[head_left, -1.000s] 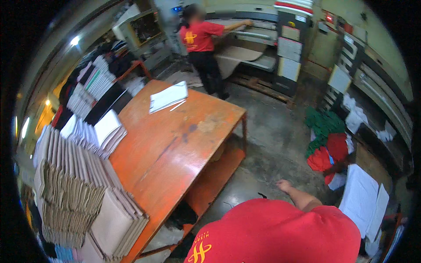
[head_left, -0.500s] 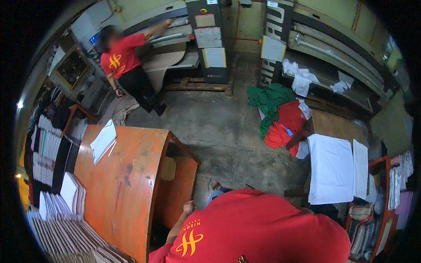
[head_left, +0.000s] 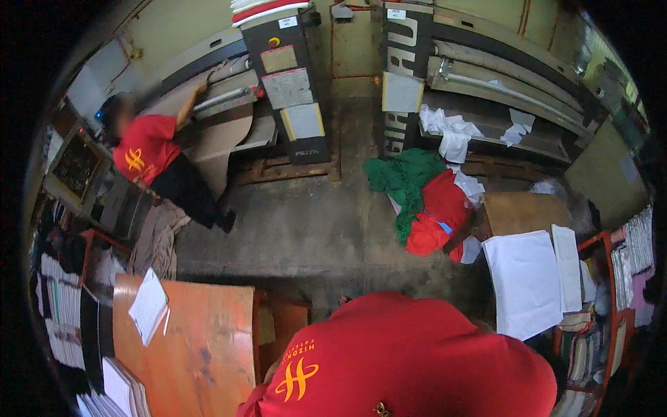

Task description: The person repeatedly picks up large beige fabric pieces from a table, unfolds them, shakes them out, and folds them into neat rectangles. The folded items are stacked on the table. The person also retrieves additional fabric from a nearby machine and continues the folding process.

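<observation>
Neither of my hands shows; my red shirt (head_left: 417, 354) fills the lower middle and hides whatever they touch. Close on my left stands an orange wooden table (head_left: 201, 333) with an open shelf in its side. On it lie a white notepad (head_left: 148, 306) and a pen (head_left: 166, 322). A stack of folded cloths (head_left: 124, 389) sits at its near left corner. To my right, folded white cloths (head_left: 524, 285) lie over a brown wooden table (head_left: 528, 212).
A co-worker in red (head_left: 149, 153) reaches to a roller machine (head_left: 229, 104) with brown cloth hanging from it. A second roller machine (head_left: 507, 87) holds white cloths. Green cloth (head_left: 410, 181) and red cloth (head_left: 445, 208) lie heaped on the floor. Shelves of folded cloth (head_left: 629, 271) stand at right.
My left hand, seen before by the orange table's side, has gone out of sight behind my shirt. The view has shifted, so the table sits lower and the machines further left.
</observation>
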Demonstrator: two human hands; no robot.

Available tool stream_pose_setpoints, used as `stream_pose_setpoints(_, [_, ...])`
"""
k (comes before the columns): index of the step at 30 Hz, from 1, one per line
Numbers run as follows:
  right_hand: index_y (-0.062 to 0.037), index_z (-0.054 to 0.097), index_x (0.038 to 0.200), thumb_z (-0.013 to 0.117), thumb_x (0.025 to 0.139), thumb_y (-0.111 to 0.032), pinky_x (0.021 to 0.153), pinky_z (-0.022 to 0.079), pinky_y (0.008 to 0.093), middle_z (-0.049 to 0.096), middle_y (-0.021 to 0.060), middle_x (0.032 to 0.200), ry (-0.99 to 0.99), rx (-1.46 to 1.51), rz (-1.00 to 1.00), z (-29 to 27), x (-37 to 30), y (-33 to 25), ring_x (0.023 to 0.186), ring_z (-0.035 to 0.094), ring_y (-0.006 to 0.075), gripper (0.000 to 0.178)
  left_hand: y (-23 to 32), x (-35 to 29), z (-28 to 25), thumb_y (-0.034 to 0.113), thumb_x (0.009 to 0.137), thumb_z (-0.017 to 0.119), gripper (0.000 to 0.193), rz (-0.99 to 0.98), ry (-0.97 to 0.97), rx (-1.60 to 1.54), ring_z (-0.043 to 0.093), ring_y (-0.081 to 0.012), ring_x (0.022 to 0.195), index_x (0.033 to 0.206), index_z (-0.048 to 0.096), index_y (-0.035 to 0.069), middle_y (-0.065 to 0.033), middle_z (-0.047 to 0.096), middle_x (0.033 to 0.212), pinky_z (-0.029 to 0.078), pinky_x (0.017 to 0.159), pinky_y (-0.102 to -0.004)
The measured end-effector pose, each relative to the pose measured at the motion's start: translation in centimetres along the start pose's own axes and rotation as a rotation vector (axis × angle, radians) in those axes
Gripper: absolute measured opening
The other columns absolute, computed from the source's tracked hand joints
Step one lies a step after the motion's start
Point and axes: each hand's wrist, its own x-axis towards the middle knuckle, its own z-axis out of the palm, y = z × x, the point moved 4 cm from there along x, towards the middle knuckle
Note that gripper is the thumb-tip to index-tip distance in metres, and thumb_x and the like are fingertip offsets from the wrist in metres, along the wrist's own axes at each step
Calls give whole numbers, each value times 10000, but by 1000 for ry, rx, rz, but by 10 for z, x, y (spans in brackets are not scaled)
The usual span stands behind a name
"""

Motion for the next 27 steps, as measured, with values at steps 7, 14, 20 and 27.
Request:
stream_pose_setpoints(7, [-107, 654, 958, 555, 867, -330, 581, 470, 311, 627, 22, 826, 49, 136, -128, 16, 74, -201, 705, 603, 169, 260, 105, 84, -72, 330, 856, 521, 339, 103, 6, -109, 613, -309, 837, 1011, 607, 41, -156, 622, 966, 464, 691, -440])
stream_pose_setpoints(14, [-107, 646, 963, 553, 872, -322, 556, 457, 289, 610, -3, 802, -90, 203, -320, 70, 147, -354, 672, 586, 140, 251, 159, 106, -82, 305, 845, 537, 297, 155, -22, -261, 622, -284, 810, 987, 615, 56, -132, 631, 935, 472, 657, -423])
stream_pose_setpoints(20, [-95, 645, 912, 597, 825, -324, 541, 450, 327, 598, 20, 762, -431, 257, -238, 67, 226, -385, 647, 576, 192, 249, 157, 121, -106, 282, 835, 550, 262, 81, 51, -354, 630, -262, 786, 967, 622, 68, -113, 639, 909, 479, 628, -408])
stream_pose_setpoints(27, [-98, 623, 955, 575, 852, -313, 561, 466, 346, 602, 31, 797, -400, -161, -103, 82, 335, -496, 689, 596, 214, 243, 132, 139, -154, 257, 823, 566, 220, -126, 216, -472, 638, -237, 759, 943, 629, 83, -89, 648, 878, 487, 594, -391])
